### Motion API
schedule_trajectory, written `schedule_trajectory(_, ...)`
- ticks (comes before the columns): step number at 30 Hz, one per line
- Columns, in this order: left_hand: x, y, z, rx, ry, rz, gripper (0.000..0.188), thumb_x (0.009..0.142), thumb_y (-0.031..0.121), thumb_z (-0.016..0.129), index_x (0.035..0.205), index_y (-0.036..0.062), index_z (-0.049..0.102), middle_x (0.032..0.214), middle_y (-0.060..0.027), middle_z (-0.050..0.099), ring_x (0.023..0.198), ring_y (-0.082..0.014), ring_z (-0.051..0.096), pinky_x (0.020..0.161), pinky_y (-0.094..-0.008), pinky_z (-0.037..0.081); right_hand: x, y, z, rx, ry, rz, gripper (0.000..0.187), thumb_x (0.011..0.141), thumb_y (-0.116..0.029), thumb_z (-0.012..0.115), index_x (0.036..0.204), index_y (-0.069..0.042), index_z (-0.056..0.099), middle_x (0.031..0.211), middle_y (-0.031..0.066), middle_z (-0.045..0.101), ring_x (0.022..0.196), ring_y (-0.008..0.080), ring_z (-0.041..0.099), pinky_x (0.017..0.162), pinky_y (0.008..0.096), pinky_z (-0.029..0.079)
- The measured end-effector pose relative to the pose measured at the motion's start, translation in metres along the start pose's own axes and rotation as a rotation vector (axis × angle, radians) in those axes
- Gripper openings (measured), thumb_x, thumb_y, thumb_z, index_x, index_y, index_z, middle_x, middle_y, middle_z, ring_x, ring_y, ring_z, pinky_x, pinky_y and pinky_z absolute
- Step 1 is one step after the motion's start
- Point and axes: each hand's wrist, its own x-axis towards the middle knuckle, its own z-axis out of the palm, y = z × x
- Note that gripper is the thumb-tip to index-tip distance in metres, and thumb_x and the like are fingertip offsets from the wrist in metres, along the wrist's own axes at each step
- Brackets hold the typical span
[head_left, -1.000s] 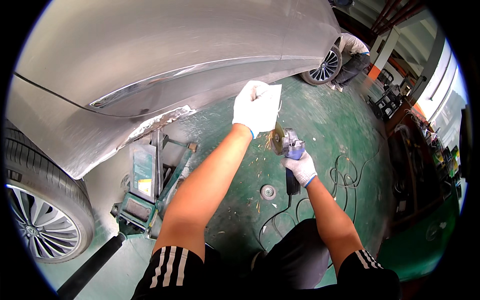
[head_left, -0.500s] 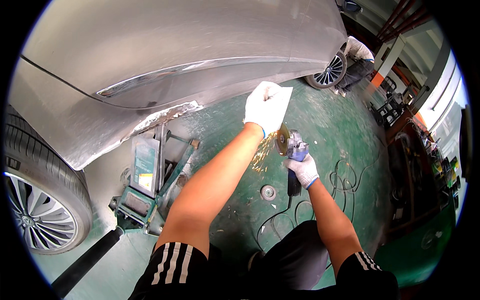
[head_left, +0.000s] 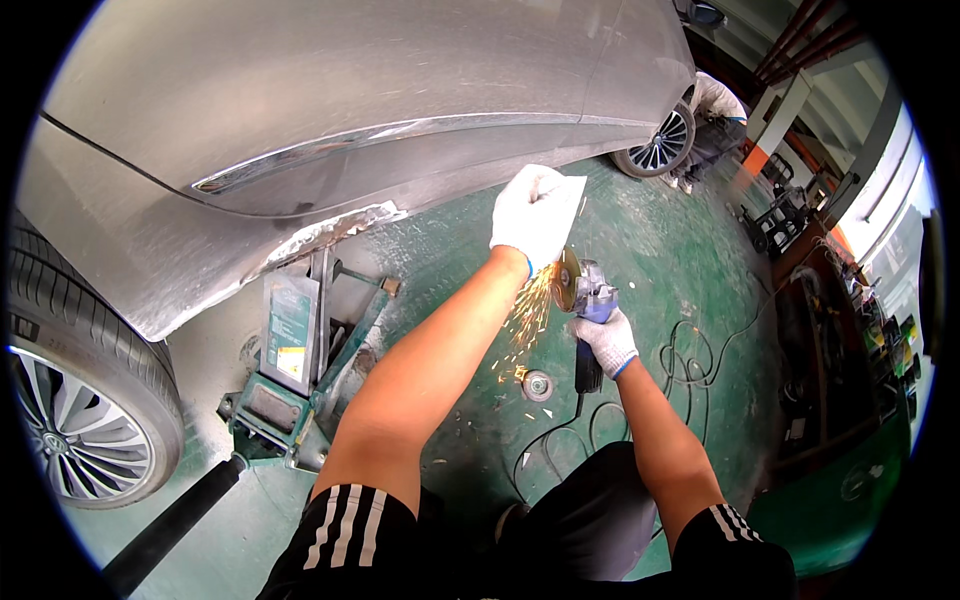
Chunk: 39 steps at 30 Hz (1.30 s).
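Observation:
My left hand (head_left: 525, 215), in a white glove with a blue cuff edge, is closed on a thin pale sheet (head_left: 572, 205), probably metal. My right hand (head_left: 608, 343), gloved too, grips a blue and black angle grinder (head_left: 597, 297). The grinder's disc (head_left: 566, 281) stands close to the sheet's lower edge, and sparks (head_left: 532, 318) spray down toward the floor from there. The exact contact is partly hidden by my left hand. Ahead and to the left is a grey car (head_left: 400, 70), its lower sill (head_left: 320, 235) torn and whitish.
A green floor jack (head_left: 272, 405) stands under the sill, its black handle (head_left: 175, 525) reaching toward me. At the left is a car wheel (head_left: 85, 430). A round disc (head_left: 537, 386) and a looping cord (head_left: 690, 372) lie on the floor. Another person (head_left: 717, 105) bends by the far wheel.
The spark stream has grown denser and reaches farther down, near the disc on the floor. Both hands, the sheet and the grinder have hardly moved.

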Motion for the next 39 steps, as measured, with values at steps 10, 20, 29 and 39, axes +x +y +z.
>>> schedule_trajectory(10,-0.008,0.006,-0.003,0.041,-0.007,-0.034,0.014,0.096,0.004,0.072,0.107,0.0026,0.065,0.093,-0.0029,0.068,0.087,-0.0106,0.062,0.077,-0.0283,0.053,0.000,-0.005,0.006,0.049,0.003,0.016,0.044,0.078,-0.015,0.086,0.117,-0.005,0.069,0.104,0.0015,0.073,0.089,0.0124,0.065,0.083,0.0308,0.054)
schedule_trajectory(20,0.006,-0.013,-0.021,-0.100,-0.007,-0.042,0.018,0.096,-0.003,0.067,0.111,0.0076,0.066,0.096,-0.0021,0.067,0.088,-0.0127,0.064,0.077,-0.0294,0.055,0.008,0.007,-0.004,-0.088,0.022,-0.003,0.055,0.072,-0.024,0.086,0.118,-0.002,0.066,0.104,0.0054,0.074,0.089,0.0140,0.066,0.086,0.0312,0.055)
schedule_trajectory(29,0.025,0.004,-0.057,-0.279,-0.074,0.061,0.018,0.095,0.001,0.073,0.107,0.0094,0.063,0.103,0.0001,0.065,0.102,-0.0151,0.063,0.097,-0.0353,0.052,-0.029,-0.060,-0.008,-0.304,0.072,0.027,0.064,0.071,-0.033,0.079,0.119,0.004,0.059,0.109,0.0282,0.073,0.106,0.0435,0.071,0.093,0.0444,0.056)
schedule_trajectory(39,0.021,0.015,-0.058,-0.278,-0.116,0.011,0.018,0.095,0.002,0.076,0.106,0.0102,0.064,0.104,-0.0012,0.067,0.104,-0.0173,0.065,0.102,-0.0396,0.054,-0.029,-0.059,-0.015,-0.315,0.029,0.057,0.058,0.073,-0.031,0.076,0.118,0.003,0.059,0.113,0.0284,0.072,0.109,0.0423,0.071,0.095,0.0450,0.056)
